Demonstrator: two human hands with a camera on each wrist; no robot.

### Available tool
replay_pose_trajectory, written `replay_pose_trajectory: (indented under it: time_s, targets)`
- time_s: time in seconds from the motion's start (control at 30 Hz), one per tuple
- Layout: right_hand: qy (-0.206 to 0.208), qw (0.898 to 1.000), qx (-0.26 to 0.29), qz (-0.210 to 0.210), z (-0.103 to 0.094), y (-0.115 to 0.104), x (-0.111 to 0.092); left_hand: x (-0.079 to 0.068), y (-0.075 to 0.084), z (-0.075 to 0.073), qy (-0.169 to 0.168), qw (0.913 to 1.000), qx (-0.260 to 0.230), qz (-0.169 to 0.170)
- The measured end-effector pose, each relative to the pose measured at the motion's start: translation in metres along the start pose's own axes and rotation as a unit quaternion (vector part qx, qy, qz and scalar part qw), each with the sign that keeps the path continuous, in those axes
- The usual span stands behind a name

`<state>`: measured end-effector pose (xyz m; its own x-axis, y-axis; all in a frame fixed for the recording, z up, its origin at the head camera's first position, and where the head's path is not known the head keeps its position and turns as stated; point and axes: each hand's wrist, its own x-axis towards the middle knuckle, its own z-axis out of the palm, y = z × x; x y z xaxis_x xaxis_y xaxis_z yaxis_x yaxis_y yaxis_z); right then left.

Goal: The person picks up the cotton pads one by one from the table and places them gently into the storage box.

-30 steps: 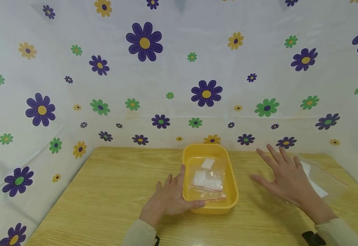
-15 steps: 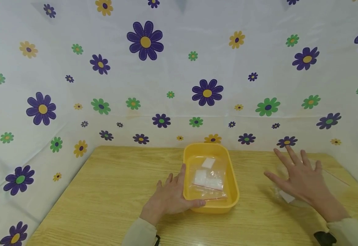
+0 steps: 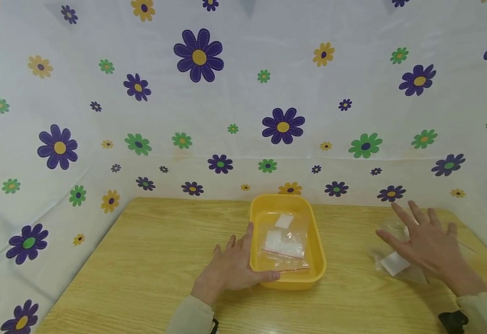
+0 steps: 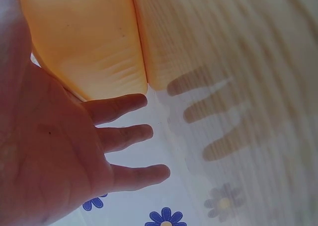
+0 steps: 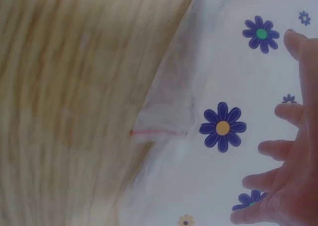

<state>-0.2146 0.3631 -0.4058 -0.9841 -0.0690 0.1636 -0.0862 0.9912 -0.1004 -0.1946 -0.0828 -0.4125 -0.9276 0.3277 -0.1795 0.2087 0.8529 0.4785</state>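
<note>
A yellow plastic tray (image 3: pixel 317 246) stands mid-table in the head view, with clear zip bags (image 3: pixel 295 243) holding white pieces inside it. My left hand (image 3: pixel 224 274) rests against the tray's near left corner, the thumb over the front rim. Seen from the left wrist, the hand's (image 4: pixel 64 141) other fingers stretch out straight beside the orange-looking tray wall (image 4: pixel 84 37). To the right, my right hand (image 3: pixel 431 241) hovers with fingers spread over clear zip bags (image 3: pixel 395 263) with white pieces. The right wrist view shows a bag's (image 5: pixel 169 99) red seal line apart from the spread fingers.
The wood-grain table (image 3: pixel 164 241) runs back to a white cloth (image 3: pixel 235 93) printed with purple, green and yellow flowers. The cloth also borders the table on the left and right.
My right hand has moved to the right, baring a bag with a white piece at its left that was partly covered. The left hand and the tray stay put.
</note>
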Motion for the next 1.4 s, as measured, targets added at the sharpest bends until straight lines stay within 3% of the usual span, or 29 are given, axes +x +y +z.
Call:
replay_pose_trajectory:
  time_s: [0.4,0.63,0.93,1.1,1.4]
  targets:
    - [-0.019,0.999,0.02,0.034,0.005,0.024,0.004,0.0,-0.001,0.001,0.003,1.0,0.004,0.001]
    - [-0.015,0.999,0.03,0.025,0.014,0.05,0.011,0.0,0.0,0.0,0.001,1.0,-0.001,-0.006]
    - [0.004,0.992,0.125,0.005,0.02,0.071,0.014,0.0,0.001,0.0,0.002,1.0,0.0,-0.005]
    - [-0.032,0.983,0.18,0.034,0.021,0.08,0.014,0.0,0.0,0.0,0.0,1.0,0.0,-0.005]
    - [-0.066,0.98,0.186,0.04,0.021,0.087,0.019,0.001,0.0,0.0,-0.004,0.9999,-0.003,-0.009]
